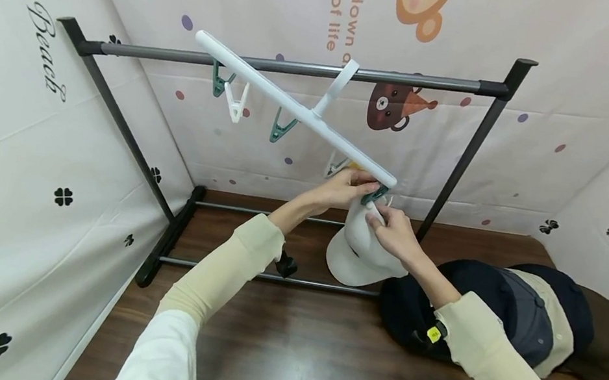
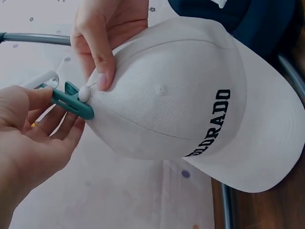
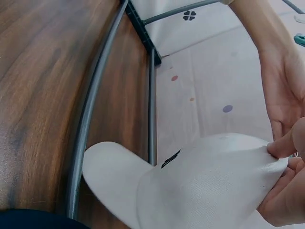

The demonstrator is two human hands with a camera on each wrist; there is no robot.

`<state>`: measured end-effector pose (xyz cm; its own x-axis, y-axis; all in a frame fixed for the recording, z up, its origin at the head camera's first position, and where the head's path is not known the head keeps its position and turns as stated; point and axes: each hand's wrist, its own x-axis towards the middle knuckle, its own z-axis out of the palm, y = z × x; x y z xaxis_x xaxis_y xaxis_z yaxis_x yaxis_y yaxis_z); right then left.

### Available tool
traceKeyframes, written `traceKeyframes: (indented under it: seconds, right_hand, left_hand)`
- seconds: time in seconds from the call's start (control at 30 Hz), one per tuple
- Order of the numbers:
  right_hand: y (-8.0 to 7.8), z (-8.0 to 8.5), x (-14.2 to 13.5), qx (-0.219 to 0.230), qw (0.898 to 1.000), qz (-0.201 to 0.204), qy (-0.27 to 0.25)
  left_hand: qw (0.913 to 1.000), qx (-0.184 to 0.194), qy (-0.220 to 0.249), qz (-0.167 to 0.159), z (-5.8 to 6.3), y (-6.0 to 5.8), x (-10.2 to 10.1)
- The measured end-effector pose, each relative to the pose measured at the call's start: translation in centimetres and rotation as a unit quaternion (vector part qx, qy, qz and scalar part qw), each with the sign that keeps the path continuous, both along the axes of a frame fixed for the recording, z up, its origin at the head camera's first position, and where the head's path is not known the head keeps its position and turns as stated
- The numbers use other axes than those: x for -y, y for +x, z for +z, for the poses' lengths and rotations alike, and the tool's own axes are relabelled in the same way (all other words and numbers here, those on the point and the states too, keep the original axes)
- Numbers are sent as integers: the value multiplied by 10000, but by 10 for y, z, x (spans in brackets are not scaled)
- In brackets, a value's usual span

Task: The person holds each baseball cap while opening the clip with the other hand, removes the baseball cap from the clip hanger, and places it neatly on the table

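Note:
A white baseball cap (image 1: 356, 257) with dark lettering hangs below the right end of a white clip hanger (image 1: 293, 106). My left hand (image 1: 344, 189) pinches a green clip (image 2: 71, 102) at that end of the hanger. The clip's tip touches the cap's crown, beside a small white round knob. Whether fabric lies between its jaws I cannot tell. Close by, my right hand (image 1: 397, 233) pinches the crown between thumb and fingers; the left wrist view shows its thumb pressed to the fabric. The brim points down and away from the clip.
The hanger's hook sits over the dark rail (image 1: 415, 80) of a metal rack. More clips, one a green clip (image 1: 283, 128), another a white clip (image 1: 236, 102), dangle from it. Several caps (image 1: 523, 308) lie in a row on the wooden floor (image 1: 302, 360) at right.

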<state>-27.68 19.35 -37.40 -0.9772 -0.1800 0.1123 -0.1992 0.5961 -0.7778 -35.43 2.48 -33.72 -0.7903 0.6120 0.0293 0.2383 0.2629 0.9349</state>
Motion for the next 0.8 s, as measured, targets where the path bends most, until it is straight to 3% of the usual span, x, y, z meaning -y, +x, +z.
traceKeyframes:
  seconds: [0.27, 0.53, 0.8]
  right_hand:
    - [6, 11, -4, 74, 9999, 36, -82]
    - [9, 10, -12, 163, 9997, 149, -113]
    - [11, 5, -9, 259, 9990, 342, -94]
  left_hand:
    - [9983, 278, 471, 209, 5, 7, -10]
    - [9934, 482, 1023, 180, 8, 7, -17]
    - [9803, 379, 1938, -79, 14, 12, -22]
